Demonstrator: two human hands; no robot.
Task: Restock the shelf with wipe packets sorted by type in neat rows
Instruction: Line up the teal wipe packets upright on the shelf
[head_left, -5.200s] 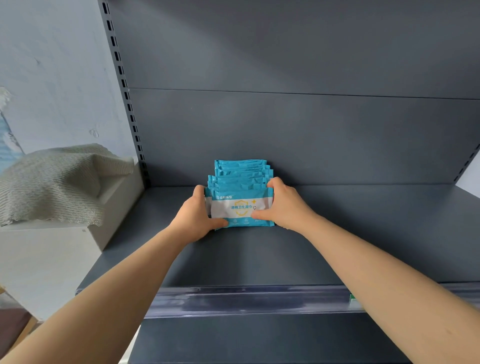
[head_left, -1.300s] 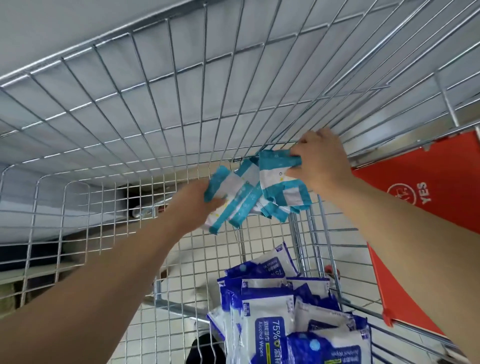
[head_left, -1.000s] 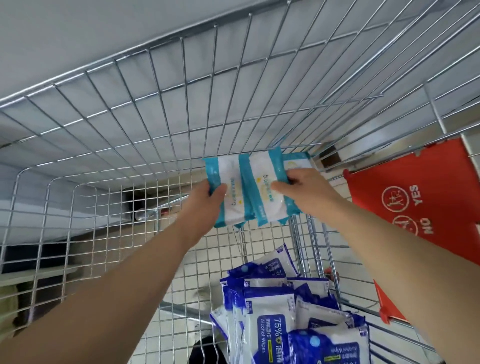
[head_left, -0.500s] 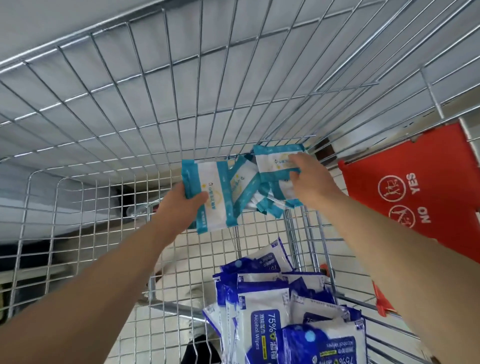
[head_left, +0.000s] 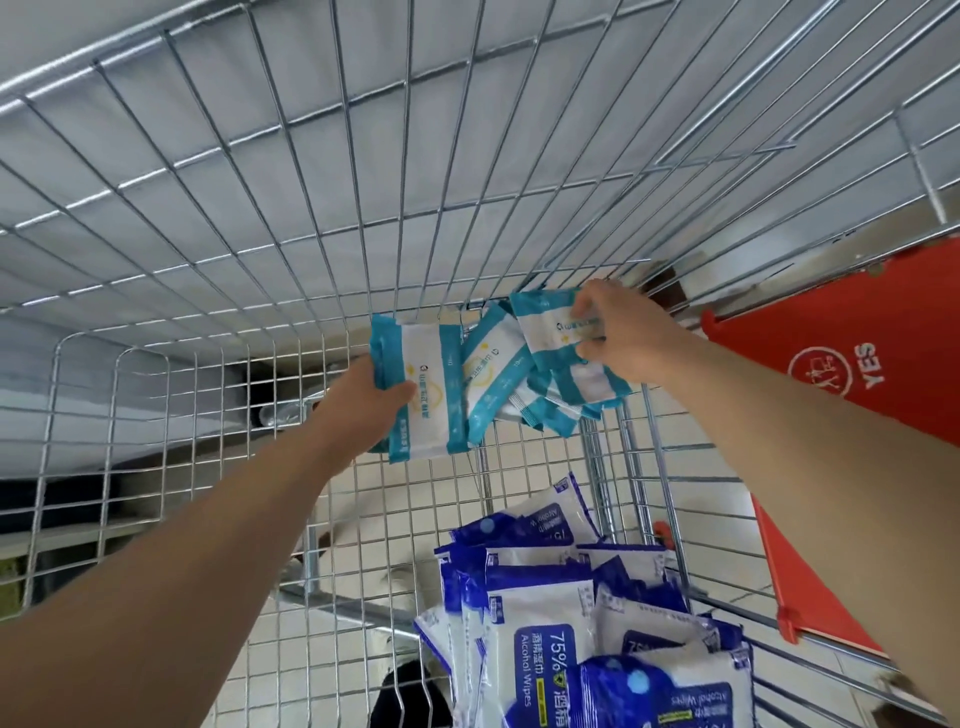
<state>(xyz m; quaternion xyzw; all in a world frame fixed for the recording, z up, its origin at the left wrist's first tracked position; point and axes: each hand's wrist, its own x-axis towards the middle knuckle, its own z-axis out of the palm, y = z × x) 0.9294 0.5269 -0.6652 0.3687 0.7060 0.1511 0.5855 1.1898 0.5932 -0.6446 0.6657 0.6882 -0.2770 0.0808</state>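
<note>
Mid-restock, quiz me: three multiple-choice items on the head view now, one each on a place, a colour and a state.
1. Where are the dark blue packets?
A. On a shelf
B. In the wire cart
C. On the red flap

2. The left hand holds a packet with ends of what colour?
A. Teal
B. Red
C. Black

3. What is the right hand doing?
A. Hanging idle
B. Holding a cart wire
C. Pinching a second packet

Answers:
1 B: the blue stack sits inside the wire walls.
2 A: teal bands flank its white middle.
3 C: thumb and fingers grip that packet's edge.
</note>
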